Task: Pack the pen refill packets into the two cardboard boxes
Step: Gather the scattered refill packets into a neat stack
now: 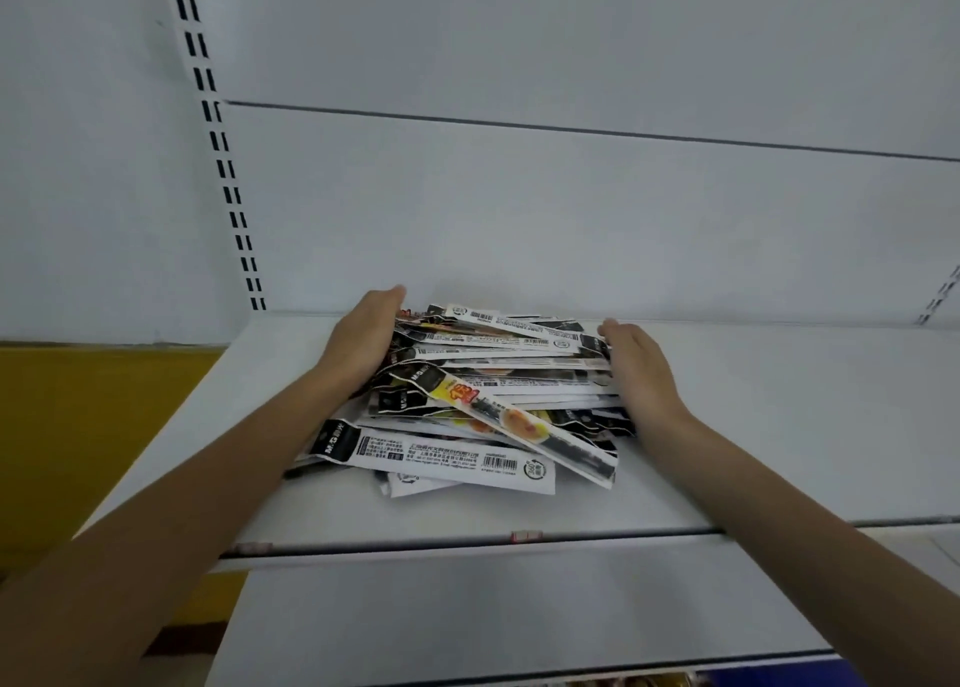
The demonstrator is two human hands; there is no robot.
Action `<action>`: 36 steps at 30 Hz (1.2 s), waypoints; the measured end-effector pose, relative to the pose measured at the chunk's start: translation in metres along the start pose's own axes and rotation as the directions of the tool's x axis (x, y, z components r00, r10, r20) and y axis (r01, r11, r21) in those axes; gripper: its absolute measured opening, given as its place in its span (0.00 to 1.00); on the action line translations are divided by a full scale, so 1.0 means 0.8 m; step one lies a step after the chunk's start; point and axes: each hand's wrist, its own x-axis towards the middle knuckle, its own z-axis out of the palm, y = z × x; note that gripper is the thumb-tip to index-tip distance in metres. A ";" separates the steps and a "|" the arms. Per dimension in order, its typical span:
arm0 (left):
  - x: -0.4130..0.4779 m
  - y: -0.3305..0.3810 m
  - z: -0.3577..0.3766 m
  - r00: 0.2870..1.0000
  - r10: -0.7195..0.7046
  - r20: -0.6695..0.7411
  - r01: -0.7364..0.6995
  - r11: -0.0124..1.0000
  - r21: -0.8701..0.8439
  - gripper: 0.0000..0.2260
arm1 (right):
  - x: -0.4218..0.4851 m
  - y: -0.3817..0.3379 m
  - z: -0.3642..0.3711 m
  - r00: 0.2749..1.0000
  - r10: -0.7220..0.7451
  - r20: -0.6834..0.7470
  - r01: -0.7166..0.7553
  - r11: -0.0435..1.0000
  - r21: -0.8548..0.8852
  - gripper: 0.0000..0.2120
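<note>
Heap of pen refill packets (493, 400) lying on the white shelf (779, 426), close to the back panel (571, 219) (most crosswise, one slanting over the top). Left grip (363, 338) pressing the heap's left end, fingers fairly straight, not clenched. Right grip (641, 369) flat against the right end, fingers straight and unclenched. Slotted upright (223, 167) at back left; yellow surface (78, 426) beyond the shelf's left edge.
</note>
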 end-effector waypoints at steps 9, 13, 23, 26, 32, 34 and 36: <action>-0.110 -0.006 -0.041 0.615 0.633 0.470 -0.786 0.544 0.294 0.35 | 0.029 -0.026 -0.020 0.958 -0.163 0.235 0.253 0.867 -0.430 0.24; -0.112 -0.013 -0.014 0.637 0.518 0.572 -0.769 0.364 0.526 0.31 | 0.042 -0.035 0.012 0.906 0.028 0.422 0.221 0.820 -0.527 0.27; -0.086 -0.006 -0.013 0.674 0.581 0.456 -0.716 0.360 0.599 0.37 | 0.011 -0.073 0.019 0.844 -0.332 0.420 0.517 0.713 -0.474 0.19; -0.094 -0.014 -0.030 0.675 0.692 0.258 -0.713 0.521 0.469 0.36 | -0.021 -0.081 0.000 0.750 -0.296 0.591 0.618 0.632 -0.467 0.23; -0.094 -0.007 -0.044 0.875 0.477 -0.079 -0.463 0.874 0.149 0.01 | -0.010 -0.073 0.010 0.758 -0.196 0.623 0.546 0.713 -0.440 0.15; -0.099 -0.005 -0.048 0.904 0.425 -0.051 -0.419 0.903 0.091 0.06 | -0.007 -0.077 0.010 0.735 -0.183 0.653 0.531 0.754 -0.386 0.06; -0.104 -0.002 -0.049 0.923 0.383 0.027 -0.384 0.921 0.064 0.06 | -0.008 -0.084 0.014 0.719 -0.214 0.661 0.535 0.778 -0.330 0.02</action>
